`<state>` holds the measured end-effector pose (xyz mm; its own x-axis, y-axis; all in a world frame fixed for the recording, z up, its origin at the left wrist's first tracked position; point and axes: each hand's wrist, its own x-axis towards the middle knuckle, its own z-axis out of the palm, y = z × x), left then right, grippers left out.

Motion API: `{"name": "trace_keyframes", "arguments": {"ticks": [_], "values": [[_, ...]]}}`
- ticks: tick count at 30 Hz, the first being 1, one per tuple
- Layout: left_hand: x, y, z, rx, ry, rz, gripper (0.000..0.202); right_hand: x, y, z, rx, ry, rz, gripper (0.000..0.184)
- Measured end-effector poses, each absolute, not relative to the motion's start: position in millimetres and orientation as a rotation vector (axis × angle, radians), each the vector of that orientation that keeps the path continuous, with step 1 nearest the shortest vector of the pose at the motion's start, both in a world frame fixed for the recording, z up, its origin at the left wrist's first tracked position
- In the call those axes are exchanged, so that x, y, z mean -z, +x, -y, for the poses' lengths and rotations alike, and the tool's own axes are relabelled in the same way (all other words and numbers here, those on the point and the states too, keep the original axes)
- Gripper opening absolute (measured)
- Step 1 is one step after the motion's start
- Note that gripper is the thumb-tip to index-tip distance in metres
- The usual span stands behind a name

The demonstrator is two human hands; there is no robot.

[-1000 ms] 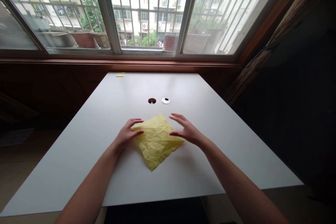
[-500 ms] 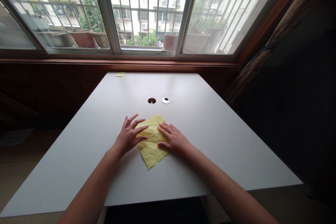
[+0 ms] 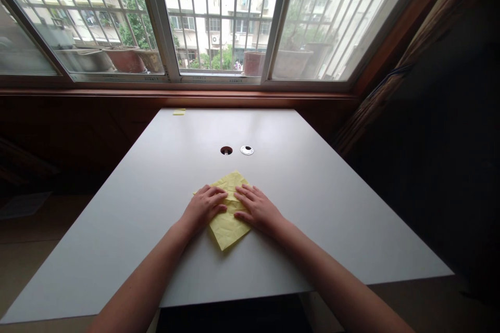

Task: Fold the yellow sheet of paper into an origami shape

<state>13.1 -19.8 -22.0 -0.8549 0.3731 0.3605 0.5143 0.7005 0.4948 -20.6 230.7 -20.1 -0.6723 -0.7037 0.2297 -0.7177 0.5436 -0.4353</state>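
A creased sheet of yellow paper [image 3: 229,229] lies on the white table, turned with one corner towards me. My left hand [image 3: 205,204] rests on its left side, fingers bent a little and laid on the paper. On the right side, my right hand [image 3: 258,207] lies flat with its fingers stretched out over the sheet. Both hands cover parts of the paper's left and right corners. A narrow strip of the sheet shows between the two sets of fingertips.
The white table [image 3: 312,218] has a round cable hole [image 3: 226,151] with a round cover [image 3: 247,150] to its right. A small yellow paper piece [image 3: 179,112] sits at the far left edge. Beyond stands a barred window [image 3: 219,21]; a dark curtain [image 3: 429,114] hangs at right.
My left hand has come down and to the right, from hovering with spread fingers to lying on the paper. My right hand has stayed in place.
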Motion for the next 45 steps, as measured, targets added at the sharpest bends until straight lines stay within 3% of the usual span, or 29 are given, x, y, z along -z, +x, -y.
{"name": "trace_keyframes", "arguments": {"ticks": [8,24,34,45], "values": [[21.2,13.3,17.6,1.034,-0.605,2.602,0.014,19.8,-24.0,-226.9,-1.012,1.201,2.651,0.048],[14.8,15.5,13.2,0.978,-0.530,2.511,0.018,16.3,-29.7,-250.7,-1.086,1.145,2.569,0.036],[16.8,14.2,14.8,0.948,-0.502,2.444,0.013,20.1,-31.6,-236.2,-0.823,1.186,2.408,0.045],[11.8,17.9,13.4,0.685,-0.546,2.531,0.013,16.5,-35.5,-230.7,-0.643,1.290,2.456,0.028]]}}
